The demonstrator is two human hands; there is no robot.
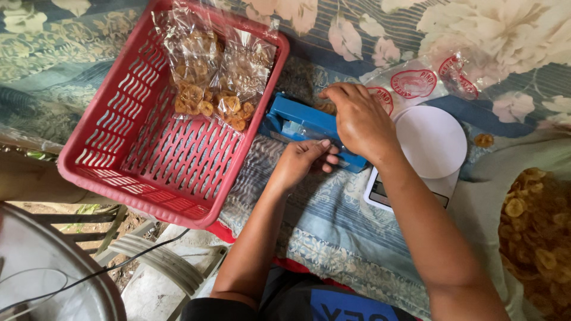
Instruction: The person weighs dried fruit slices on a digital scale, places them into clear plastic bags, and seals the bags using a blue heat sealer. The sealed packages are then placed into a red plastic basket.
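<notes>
A: How much can be judged as done?

B: Two clear bags of banana chips [214,89] are seen lying in the red plastic basket [131,160] at the upper left of the frame, so at least those appear to be finished. A blue heat sealer [297,122] is set on the flowered cloth [333,226] just right of the basket, at the centre of the frame.

A: And the hands?

B: The right hand [360,122] is laid palm-down over the sealer's arm, fingers curled loosely, as if it were being pressed. The left hand [300,160] is rested against the sealer's near edge, fingers partly bent; whether a bag edge is pinched there cannot be told. A few chips are glimpsed under the right hand's fingers, so a bag is probably being sealed.

A: What seems left?

B: A pile of loose chips [535,226] is seen at the right edge, beside a white kitchen scale [428,148], and empty printed bags [416,83] are spread above it. Much appears still to be bagged.
</notes>
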